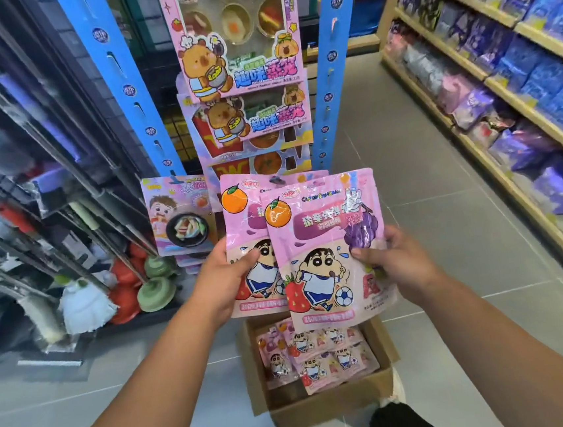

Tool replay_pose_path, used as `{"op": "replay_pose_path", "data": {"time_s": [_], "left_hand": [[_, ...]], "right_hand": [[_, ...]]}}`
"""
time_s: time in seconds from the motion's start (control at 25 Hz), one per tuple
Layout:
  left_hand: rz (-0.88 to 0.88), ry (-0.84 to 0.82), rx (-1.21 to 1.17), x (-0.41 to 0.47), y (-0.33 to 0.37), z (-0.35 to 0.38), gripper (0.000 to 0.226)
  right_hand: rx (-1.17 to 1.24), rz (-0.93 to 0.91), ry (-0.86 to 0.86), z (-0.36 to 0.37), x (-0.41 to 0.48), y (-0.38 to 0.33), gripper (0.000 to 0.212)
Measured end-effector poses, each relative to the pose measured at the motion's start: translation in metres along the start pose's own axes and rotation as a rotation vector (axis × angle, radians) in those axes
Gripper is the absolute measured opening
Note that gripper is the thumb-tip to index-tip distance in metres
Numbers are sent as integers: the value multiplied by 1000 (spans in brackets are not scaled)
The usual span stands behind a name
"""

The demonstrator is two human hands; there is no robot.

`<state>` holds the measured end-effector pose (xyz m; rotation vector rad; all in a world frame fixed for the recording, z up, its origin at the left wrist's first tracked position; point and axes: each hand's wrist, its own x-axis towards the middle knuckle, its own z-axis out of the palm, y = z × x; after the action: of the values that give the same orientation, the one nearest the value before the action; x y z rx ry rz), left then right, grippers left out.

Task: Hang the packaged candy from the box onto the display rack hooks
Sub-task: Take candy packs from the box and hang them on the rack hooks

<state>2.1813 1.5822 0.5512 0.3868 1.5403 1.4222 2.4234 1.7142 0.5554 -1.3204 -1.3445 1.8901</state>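
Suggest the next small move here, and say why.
Probably raise the front candy pack, pinched by the right hand, toward the display rack to find a free hook: the left hand holds the rear candy pack, so neither hand can take more from the cardboard box.

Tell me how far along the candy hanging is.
Done: no matching pack shows on the rack. In hand: the left hand holds the rear pack, the right hand the front pack. Left: hang both, then the packs lying in the box.
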Motion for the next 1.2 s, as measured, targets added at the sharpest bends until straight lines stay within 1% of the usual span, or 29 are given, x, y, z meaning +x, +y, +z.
{"op": "replay_pose_path", "data": {"time_s": [0.16, 0.36, 0.48, 0.6, 0.72, 0.84, 0.96, 1.2], "left_hand": [[-73, 112, -25, 14, -19, 31, 38], [-164, 263, 14, 30, -62, 68, 42], [-217, 354, 32, 40, -97, 78, 43], [-250, 395, 103, 52, -129, 80, 36], [-267, 398, 196, 71, -160, 77, 33], [-287, 405, 251, 94, -197, 69, 37], [-294, 421, 239, 117, -230, 59, 40], [-289, 470, 248, 170, -298, 43, 40]], "right_hand": [[-31, 74, -44, -46, 39, 4, 38], [-107, 152, -111, -103, 97, 15, 31], [-161, 206, -108, -134, 135, 36, 32], [-231, 254, -90, -154, 172, 67, 31], [-296, 264, -84, -159, 204, 102, 30], [-348, 252, -78, -155, 235, 142, 32], [-377, 232, -90, -153, 265, 182, 35], [-408, 164, -103, -143, 319, 255, 34]]}}
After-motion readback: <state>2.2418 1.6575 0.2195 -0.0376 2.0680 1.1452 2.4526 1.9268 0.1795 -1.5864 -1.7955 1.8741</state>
